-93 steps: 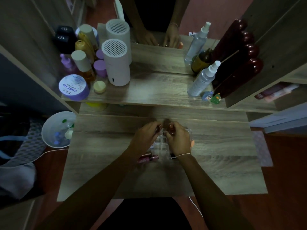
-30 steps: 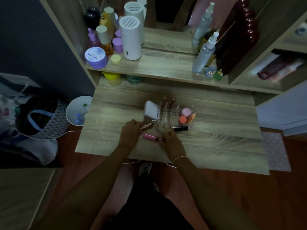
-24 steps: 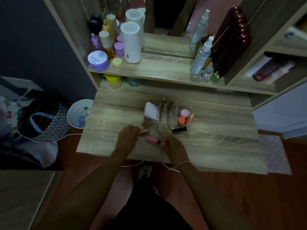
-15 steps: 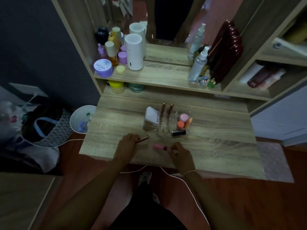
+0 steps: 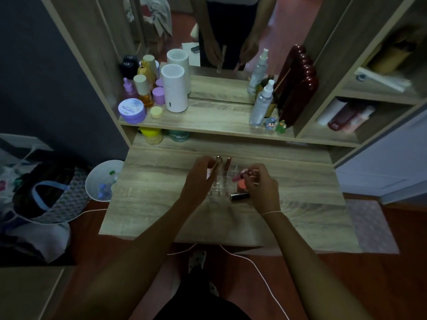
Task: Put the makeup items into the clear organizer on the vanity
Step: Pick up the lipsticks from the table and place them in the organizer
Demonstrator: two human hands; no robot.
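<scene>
The wood-grain surface (image 5: pixel 300 188) takes up most of the view, with a raised shelf (image 5: pixel 208 125) along its far edge and a mirror behind that. On the floor to the left a white bin (image 5: pixel 101 181) can be seen just beside the surface, with a dark bag (image 5: pixel 44 192) further left.

On the shelf, a white cylinder with a grilled top (image 5: pixel 174 91) is parked left of centre, a purple-lidded jar (image 5: pixel 131 110) and some small bottles are crowded to its left, and a clear spray bottle (image 5: pixel 262 102) is stood on the right next to a dark red bumpy thing (image 5: pixel 298 84).

The clear organizer (image 5: pixel 220 183) is sat mid-surface, pretty hard to make out because it's see-through and both hands are over it. Two brownish tubes (image 5: pixel 227 163) are stood upright in its far side, and an orange round item (image 5: pixel 241 183) is seen in its right part.

The left hand (image 5: pixel 199 179) is closed around a thin stick-like item (image 5: pixel 213 168), held tilted over the organizer's left side. The right hand (image 5: pixel 260 185) is pinched on a pink tube (image 5: pixel 240 175) above the right compartments. A black lipstick (image 5: pixel 240 195) is lying flat on the surface, just at the organizer's near edge, next to the right hand. Whether it's touching the hand can't be told.
</scene>
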